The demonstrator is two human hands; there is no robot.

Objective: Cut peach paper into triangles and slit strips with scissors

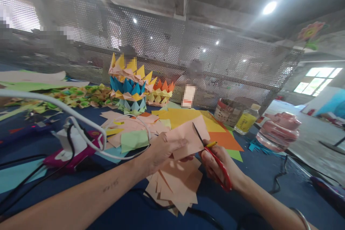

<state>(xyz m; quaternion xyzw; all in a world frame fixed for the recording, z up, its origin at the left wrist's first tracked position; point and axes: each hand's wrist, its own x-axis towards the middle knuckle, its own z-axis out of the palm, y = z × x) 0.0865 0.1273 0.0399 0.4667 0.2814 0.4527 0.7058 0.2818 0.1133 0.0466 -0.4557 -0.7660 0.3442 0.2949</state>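
Observation:
My left hand (164, 149) pinches a pale pink sheet of paper (188, 138) and holds it up over the table. My right hand (219, 167) grips red-handled scissors (215, 160), whose dark blades are open against the sheet's right edge. Below both hands lies a loose pile of cut pink paper squares (175, 187) on the blue tabletop (129, 212).
Yellow, orange and green sheets (212, 129) lie behind the hands. Folded paper crowns (132, 86) stand at the back by a perforated metal screen. A glue gun with cables (72, 147) is at the left. A basket (229, 111), a yellow bottle (246, 120) and a pink tape stack (277, 129) sit right.

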